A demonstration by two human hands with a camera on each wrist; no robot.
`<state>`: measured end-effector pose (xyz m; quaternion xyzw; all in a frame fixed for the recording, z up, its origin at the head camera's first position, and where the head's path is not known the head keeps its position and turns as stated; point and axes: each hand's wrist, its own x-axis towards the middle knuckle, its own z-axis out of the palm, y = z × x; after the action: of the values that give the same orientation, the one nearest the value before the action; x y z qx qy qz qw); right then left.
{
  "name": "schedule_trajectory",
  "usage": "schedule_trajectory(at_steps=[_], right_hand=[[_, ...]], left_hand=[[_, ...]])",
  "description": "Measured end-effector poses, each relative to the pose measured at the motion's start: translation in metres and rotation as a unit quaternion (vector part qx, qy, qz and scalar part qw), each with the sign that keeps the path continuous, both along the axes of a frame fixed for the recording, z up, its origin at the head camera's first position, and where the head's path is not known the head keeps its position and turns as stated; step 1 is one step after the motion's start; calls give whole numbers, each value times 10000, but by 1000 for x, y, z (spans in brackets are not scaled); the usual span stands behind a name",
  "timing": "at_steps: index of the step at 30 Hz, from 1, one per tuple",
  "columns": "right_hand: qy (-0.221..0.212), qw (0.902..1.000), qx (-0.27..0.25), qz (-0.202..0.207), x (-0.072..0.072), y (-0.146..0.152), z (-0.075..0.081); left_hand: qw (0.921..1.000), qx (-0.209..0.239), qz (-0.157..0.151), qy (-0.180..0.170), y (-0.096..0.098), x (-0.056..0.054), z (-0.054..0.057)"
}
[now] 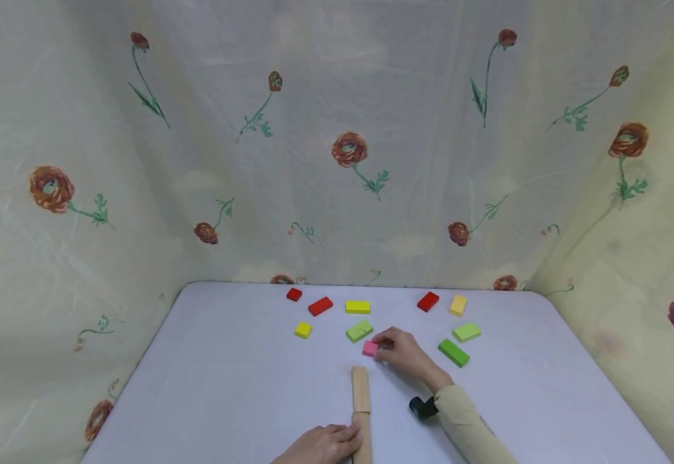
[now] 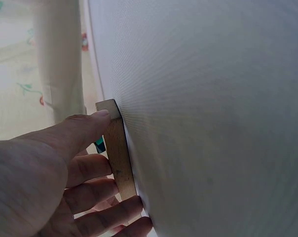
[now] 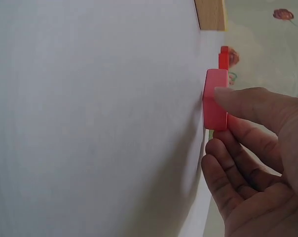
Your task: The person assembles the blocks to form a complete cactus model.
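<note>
Pink block (image 1: 368, 349) in right hand (image 1: 402, 352) (left hand (image 1: 322, 444): wooden block (image 2: 120, 160)).

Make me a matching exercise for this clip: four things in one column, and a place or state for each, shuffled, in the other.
Column one
1. left hand
2. right hand
3. wooden blocks
4. dark green block

Column two
A. lined up end to end
B. pinching the pink block
C. lying to the right of the right hand in the head view
D. gripping the nearer wooden block

Right pairs: 1-D; 2-B; 3-A; 4-C
</note>
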<state>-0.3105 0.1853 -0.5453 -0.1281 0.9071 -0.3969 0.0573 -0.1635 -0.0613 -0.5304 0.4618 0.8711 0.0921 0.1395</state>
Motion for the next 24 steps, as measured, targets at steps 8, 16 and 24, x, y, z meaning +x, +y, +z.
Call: schedule_trajectory(at_steps=[8,16,24], right_hand=[[-3,9990,138,436,4,-10,3],[66,9967,294,759,9,-15,4],[105,9954,282,915,9,-15,1]], left_hand=[[9998,-44,7,-176,0,-2,-2],[9999,85,73,-51,2,-2,-3],[9999,160,30,32,1,0,-3]])
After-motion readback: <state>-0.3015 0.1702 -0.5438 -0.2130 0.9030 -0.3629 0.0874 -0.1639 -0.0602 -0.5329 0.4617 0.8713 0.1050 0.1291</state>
